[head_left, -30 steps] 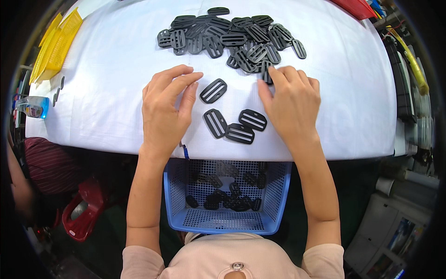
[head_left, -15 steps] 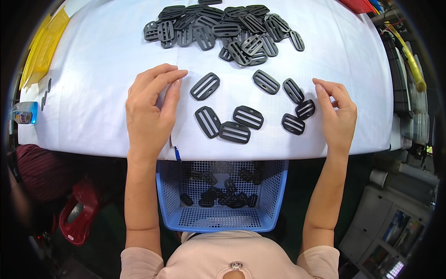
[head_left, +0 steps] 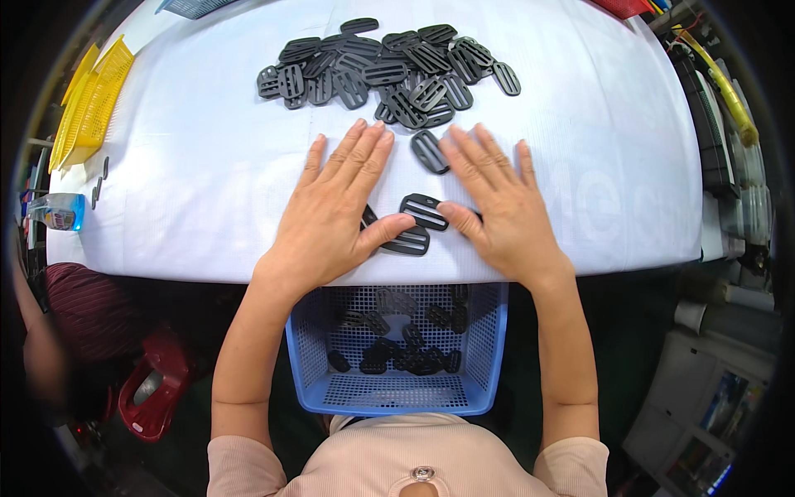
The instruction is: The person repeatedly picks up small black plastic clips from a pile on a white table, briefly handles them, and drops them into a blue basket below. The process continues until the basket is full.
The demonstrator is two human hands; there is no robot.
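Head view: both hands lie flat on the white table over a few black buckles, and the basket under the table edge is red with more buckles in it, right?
Not quite. The head view shows the basket is blue, not red. The rest holds: the left hand and right hand lie flat on the white table over a few black buckles, and more buckles lie in the basket.

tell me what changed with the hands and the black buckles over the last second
Both hands came together over the loose black buckles near the table edge: the right hand swung in from the right, the left hand shifted toward the middle. Both now lie flat, palms down, covering most of the loose buckles, which are bunched between the thumbs. Nothing is gripped. The big buckle pile, white table and blue basket stayed put.
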